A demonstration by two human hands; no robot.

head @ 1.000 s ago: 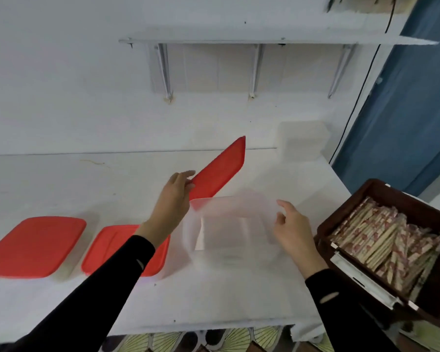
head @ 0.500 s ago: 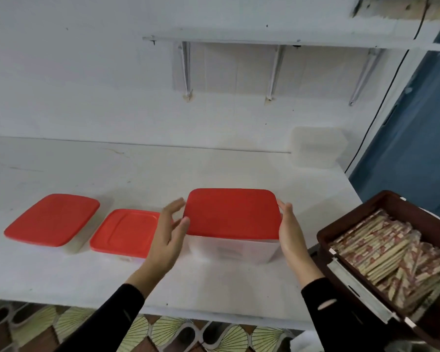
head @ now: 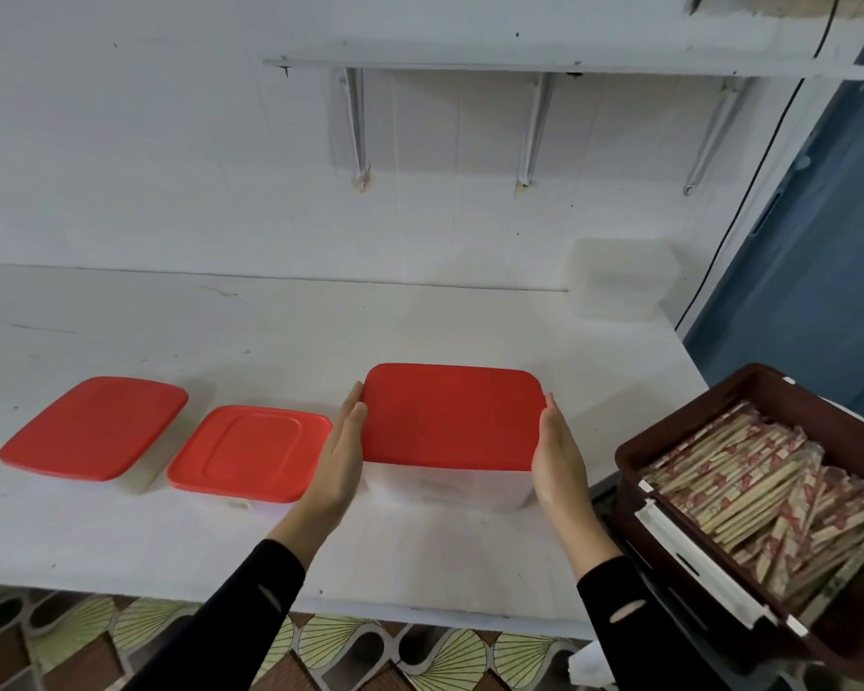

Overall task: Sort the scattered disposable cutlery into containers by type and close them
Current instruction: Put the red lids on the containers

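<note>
A clear plastic container with a red lid (head: 452, 416) sits on the white table (head: 270, 331) in front of me. My left hand (head: 339, 453) lies flat against its left side with straight fingers. My right hand (head: 558, 453) lies flat against its right side the same way. Two more containers with red lids stand to the left: a small one (head: 250, 453) beside my left hand and a larger one (head: 93, 433) farther left. What is inside the containers is hidden.
A brown crate (head: 679, 436) full of wrapped wooden chopsticks (head: 779, 491) stands at the right, off the table's edge. A clear lidless container (head: 619, 279) sits at the table's back right corner. A wall shelf hangs above. Patterned floor shows below the front edge.
One second ago my left hand held the red lid raised over the open container. The lid now sits on the container, and both hands have come flat against its sides.
</note>
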